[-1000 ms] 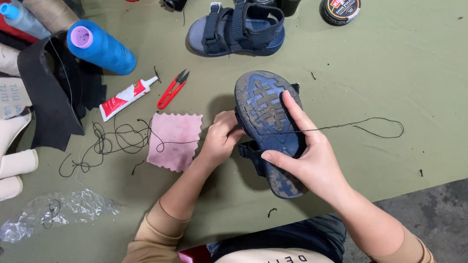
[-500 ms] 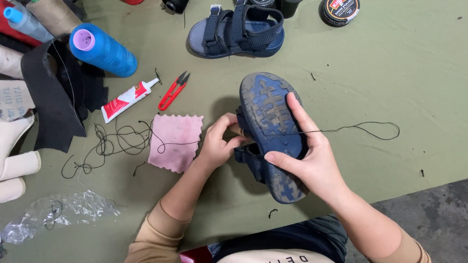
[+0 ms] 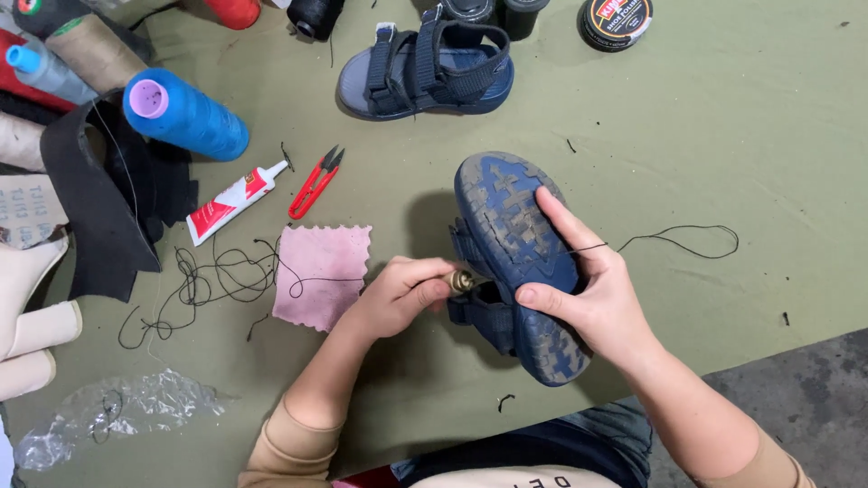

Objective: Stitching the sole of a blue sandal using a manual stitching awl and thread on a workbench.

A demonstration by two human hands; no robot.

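The right hand (image 3: 592,294) grips a blue sandal (image 3: 515,253) turned sole-up, fingers wrapped over the muddy tread, holding it just above the green worktop (image 3: 723,154). The left hand (image 3: 402,294) is closed around a small brass-tipped awl (image 3: 461,281), its tip pressed at the sandal's strap side. A black thread (image 3: 678,237) trails away past the right hand's fingers; a pink cloth (image 3: 321,271) lies just left of the left hand.

bright, even overhead light; soft shadows, sharp focus throughout.
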